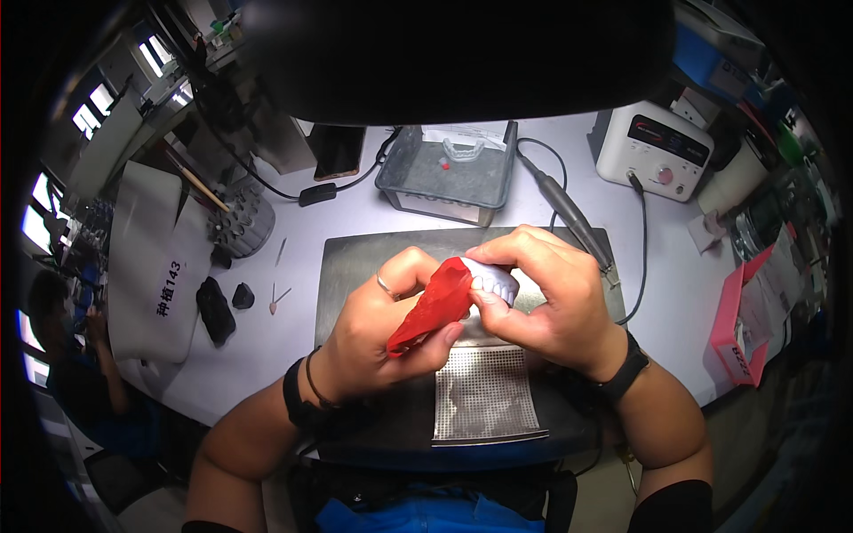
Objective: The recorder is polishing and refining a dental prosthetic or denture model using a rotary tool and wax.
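In front of me, above the dark work board, my left hand point(382, 320) is closed around a crumpled-looking red sheet point(434, 306), thumb below and fingers behind it. The sheet slants from lower left up to a pale dental model point(494, 282) and touches its left side. A row of teeth on the model faces me. My right hand point(555, 293) pinches the model between the thumb, on its front near the teeth, and the index finger on top. The red sheet and my fingers hide the model's left part.
Beneath my hands lies a perforated metal plate point(487, 395) on the dark board point(355, 258). Behind stands a grey tray point(444, 200) with a clear arch-shaped piece inside. A corded handpiece point(569, 209) and white control box point(656, 151) are right; a bur holder point(244, 226) and black lumps point(214, 311) left.
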Demonstrator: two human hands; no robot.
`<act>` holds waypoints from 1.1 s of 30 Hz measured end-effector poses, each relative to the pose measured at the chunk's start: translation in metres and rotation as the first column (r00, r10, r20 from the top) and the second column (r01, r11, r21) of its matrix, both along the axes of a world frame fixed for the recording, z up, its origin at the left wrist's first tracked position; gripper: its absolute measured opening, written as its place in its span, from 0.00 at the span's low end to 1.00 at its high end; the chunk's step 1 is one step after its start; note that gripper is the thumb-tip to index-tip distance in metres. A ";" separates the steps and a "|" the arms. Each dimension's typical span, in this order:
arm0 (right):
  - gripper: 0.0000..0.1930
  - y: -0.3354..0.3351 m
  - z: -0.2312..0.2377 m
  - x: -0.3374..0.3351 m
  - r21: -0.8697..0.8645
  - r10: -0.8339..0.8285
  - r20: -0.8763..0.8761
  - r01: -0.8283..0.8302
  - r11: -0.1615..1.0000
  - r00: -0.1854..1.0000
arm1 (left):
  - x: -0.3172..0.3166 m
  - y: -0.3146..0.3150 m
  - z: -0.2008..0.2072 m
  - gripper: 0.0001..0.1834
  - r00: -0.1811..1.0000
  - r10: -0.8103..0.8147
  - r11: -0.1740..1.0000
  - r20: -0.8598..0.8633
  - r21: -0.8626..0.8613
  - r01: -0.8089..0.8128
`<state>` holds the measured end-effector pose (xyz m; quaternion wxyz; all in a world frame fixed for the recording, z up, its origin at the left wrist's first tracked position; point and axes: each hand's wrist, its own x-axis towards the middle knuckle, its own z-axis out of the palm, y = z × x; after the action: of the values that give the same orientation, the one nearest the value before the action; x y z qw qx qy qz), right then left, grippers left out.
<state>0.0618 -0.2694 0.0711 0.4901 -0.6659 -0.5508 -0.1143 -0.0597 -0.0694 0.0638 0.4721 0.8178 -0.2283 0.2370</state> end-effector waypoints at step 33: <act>0.22 -0.002 -0.004 0.008 -0.021 0.054 0.077 -0.052 0.998 0.996 | -0.009 0.007 -0.004 0.31 0.968 -0.019 0.991 -0.251 -0.131 -0.015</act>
<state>0.0694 -0.2709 0.0673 0.4648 -0.6508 -0.5879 -0.1218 -0.0689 -0.0619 0.0597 0.5505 0.8081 -0.1512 0.1454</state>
